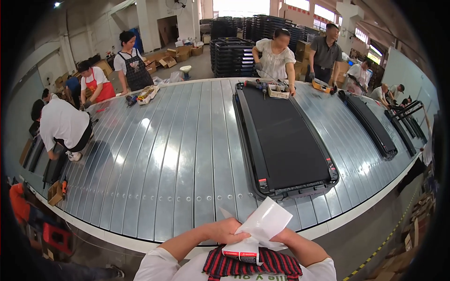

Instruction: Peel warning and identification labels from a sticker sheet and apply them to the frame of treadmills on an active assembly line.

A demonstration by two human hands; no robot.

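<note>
The white glossy sheet [268,219] was between my two hands, bent and tilted, its top edge rising ahead of them. My left hand [228,231] was clamped on it, thumb pressed over the surface. My right hand [284,236] was at the other side, mostly behind it, and I could not tell whether its fingers were closed. A red-banded label [240,254] hung just below my left thumb, before the striped cloth [279,262] on my chest.

Ahead of my hands, past the pale rim [119,240], grey metal slats [183,173] gave wide open room, mostly forward and left of my left hand. Ahead of my right hand a black treadmill deck [288,136] filled the way; slats showed again to its right, up to a second black deck [369,122]. At the nearer deck's far end a drill [264,89] lay near a co-worker [276,61].

My left fingertips were out of sight, and I could not make out whether the pointed white corner beyond my knuckles belonged to the same sheet
</note>
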